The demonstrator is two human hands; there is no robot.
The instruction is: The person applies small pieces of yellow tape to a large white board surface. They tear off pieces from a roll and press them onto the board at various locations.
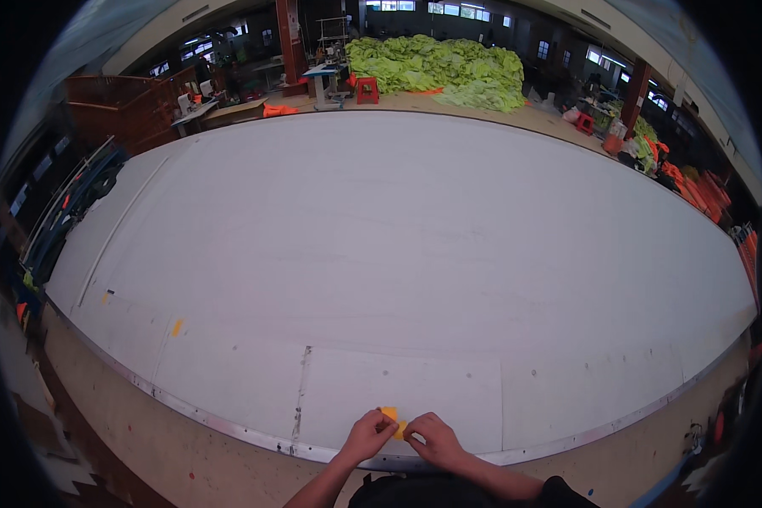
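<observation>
Small orange-yellow piece, pinched at lower centre of frame.
Left hand and right hand: each grip closed on the piece, fingertips nearly meeting, over the white counter by its near edge.

Two bare forearms, uncovered from elbow to wrist, with no watch, bracelet or glove to be seen. Left hand and right hand ungloved, without visible rings, though too small in the frame for finer detail. Dark, nearly black clothing at the lower edge, with a short dark sleeve edge at the right upper arm.
</observation>
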